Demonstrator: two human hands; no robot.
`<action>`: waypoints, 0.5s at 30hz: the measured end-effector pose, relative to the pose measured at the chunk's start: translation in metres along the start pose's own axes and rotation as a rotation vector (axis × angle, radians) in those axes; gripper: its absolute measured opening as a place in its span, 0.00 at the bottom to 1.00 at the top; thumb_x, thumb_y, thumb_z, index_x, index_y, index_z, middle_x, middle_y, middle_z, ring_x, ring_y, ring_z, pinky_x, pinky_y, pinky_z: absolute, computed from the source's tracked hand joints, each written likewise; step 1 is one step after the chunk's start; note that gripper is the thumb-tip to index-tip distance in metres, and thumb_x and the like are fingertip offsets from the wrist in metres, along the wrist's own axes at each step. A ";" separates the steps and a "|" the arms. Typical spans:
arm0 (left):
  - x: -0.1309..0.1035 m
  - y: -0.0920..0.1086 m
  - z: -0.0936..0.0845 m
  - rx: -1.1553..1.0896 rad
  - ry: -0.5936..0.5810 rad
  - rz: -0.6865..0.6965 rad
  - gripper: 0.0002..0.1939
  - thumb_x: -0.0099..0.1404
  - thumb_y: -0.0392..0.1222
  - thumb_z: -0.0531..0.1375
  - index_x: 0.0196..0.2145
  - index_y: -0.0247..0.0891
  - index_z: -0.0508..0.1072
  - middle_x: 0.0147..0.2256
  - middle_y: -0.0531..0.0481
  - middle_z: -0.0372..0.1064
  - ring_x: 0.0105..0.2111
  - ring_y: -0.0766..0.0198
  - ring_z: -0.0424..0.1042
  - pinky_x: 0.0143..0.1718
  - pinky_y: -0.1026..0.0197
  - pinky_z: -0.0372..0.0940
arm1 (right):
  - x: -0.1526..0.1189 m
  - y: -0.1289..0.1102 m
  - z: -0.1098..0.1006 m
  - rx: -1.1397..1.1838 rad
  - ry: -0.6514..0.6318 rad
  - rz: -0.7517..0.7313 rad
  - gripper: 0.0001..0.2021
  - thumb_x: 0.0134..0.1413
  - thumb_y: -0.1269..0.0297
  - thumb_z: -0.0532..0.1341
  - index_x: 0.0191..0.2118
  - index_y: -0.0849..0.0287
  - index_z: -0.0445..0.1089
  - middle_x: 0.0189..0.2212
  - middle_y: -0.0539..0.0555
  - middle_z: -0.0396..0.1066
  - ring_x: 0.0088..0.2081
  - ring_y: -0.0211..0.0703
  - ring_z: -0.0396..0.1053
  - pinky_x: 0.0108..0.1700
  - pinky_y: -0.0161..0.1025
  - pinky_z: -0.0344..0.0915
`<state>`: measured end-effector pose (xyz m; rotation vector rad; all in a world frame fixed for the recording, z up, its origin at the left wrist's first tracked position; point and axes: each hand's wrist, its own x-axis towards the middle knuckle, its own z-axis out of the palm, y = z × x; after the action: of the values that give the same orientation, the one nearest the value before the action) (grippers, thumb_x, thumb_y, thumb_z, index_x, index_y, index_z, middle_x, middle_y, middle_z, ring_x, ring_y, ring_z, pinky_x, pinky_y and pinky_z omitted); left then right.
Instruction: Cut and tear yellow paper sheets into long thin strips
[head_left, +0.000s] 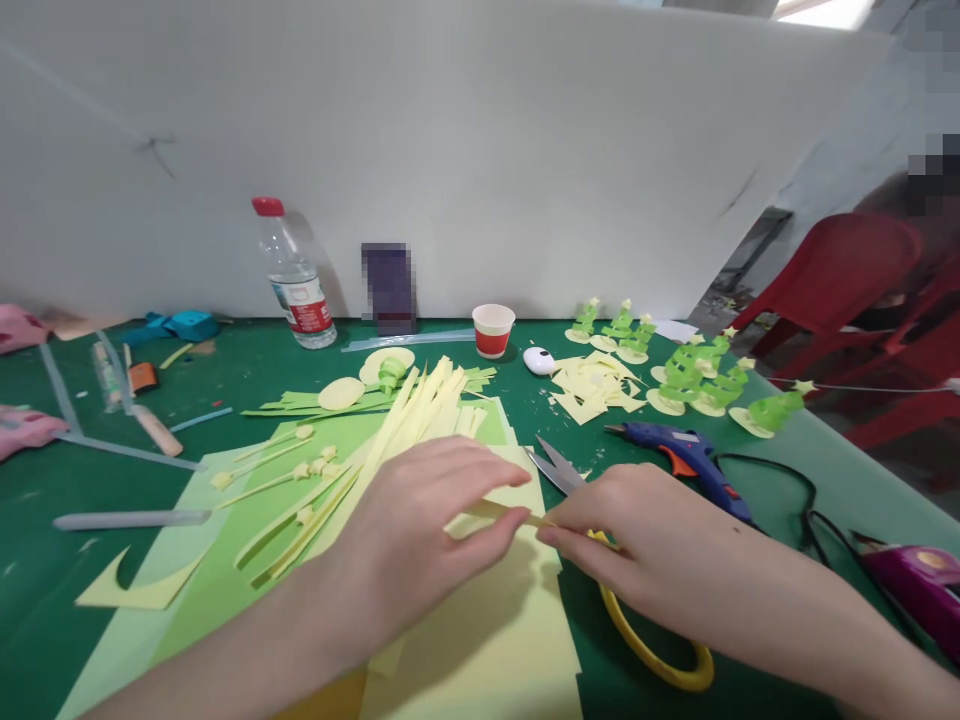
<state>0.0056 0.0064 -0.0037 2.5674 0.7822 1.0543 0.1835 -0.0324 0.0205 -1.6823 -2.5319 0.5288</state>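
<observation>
Between my two hands a narrow pale-yellow paper strip (491, 509) is stretched. My right hand (637, 525) is closed, pinching its right end between thumb and finger. My left hand (424, 535) curls around the other end, thumb tip at the strip and index finger raised apart; its lower fingers are hidden. Under my hands lie pale-yellow paper sheets (487, 640). Beside my left hand is a bundle of yellow paper strips (412, 410), with several strips ending in small folded knots (304, 470). Yellow-handled scissors (660, 670) lie partly beneath my right hand.
On the green table stand a water bottle (304, 295), a paper cup (493, 332) and several green spiral pieces with stars (686, 370). A blue glue gun (690, 455) with a black cord lies right, near yellow paper scraps (596, 385). A white panel (450, 150) rises behind.
</observation>
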 end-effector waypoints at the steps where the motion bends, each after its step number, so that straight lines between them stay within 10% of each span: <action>1: -0.002 0.001 0.005 0.024 -0.009 0.050 0.03 0.59 0.34 0.57 0.31 0.35 0.72 0.28 0.51 0.74 0.29 0.65 0.71 0.33 0.64 0.66 | 0.000 -0.001 0.001 -0.005 0.012 -0.009 0.19 0.56 0.69 0.50 0.15 0.61 0.53 0.13 0.47 0.59 0.17 0.33 0.51 0.22 0.35 0.42; 15: -0.003 0.001 0.011 0.322 0.067 0.281 0.10 0.60 0.29 0.54 0.24 0.33 0.71 0.24 0.50 0.74 0.26 0.64 0.72 0.33 0.60 0.67 | 0.002 -0.003 0.004 -0.107 0.131 -0.039 0.13 0.47 0.75 0.52 0.16 0.61 0.55 0.15 0.48 0.61 0.19 0.33 0.52 0.23 0.34 0.42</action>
<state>0.0124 0.0042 -0.0129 2.9982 0.6657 1.1827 0.1789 -0.0327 0.0174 -1.6384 -2.5343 0.2747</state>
